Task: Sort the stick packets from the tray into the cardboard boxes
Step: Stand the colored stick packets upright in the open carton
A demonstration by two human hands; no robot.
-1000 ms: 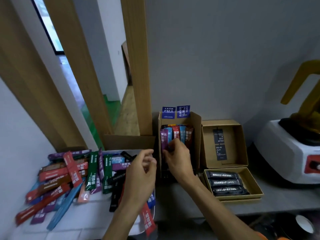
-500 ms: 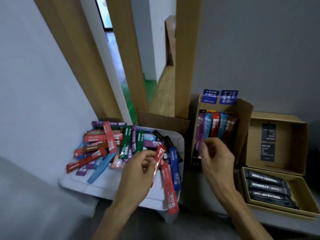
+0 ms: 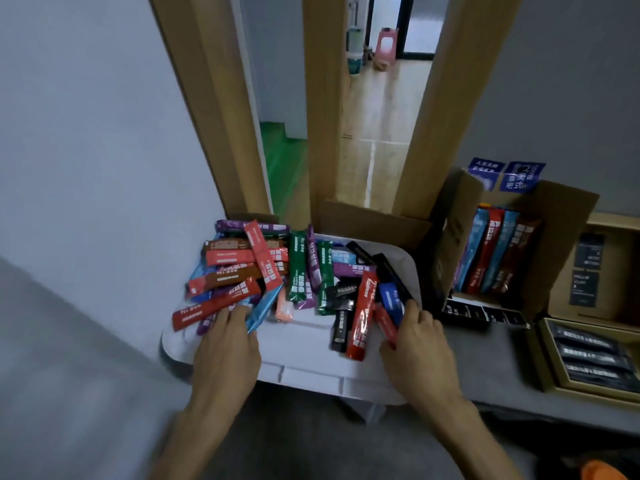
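Fingers (image 3: 237, 315) of your left hand (image 3: 225, 348) lie straight and pressed together. Their tips rest on the long red stick packet (image 3: 214, 304) and the light-blue stick packet (image 3: 265, 308) at the near left of the heap. Your right hand (image 3: 420, 351) reaches onto the right side of the white plastic tray (image 3: 304, 374). Its fingertips (image 3: 414, 308) touch the dark-blue stick packet (image 3: 391, 299). A small red stick packet (image 3: 387, 323) lies between forefinger and thumb, though you cannot tell whether it is pinched. The heap of coloured stick packets (image 3: 298, 268) covers the far half of the tray: red, brown, purple, green, black. Just right of the tray stands the tall open cardboard box (image 3: 561, 237), with at least 4 upright packets (image 3: 488, 251) inside: 2 blue, 1 red, 1 brown. Further right lies a shallow cardboard box (image 3: 538, 362) holding 3 black packets (image 3: 588, 355) side by side. Behind it sits a tan cardboard box (image 3: 620, 289) with black labels.
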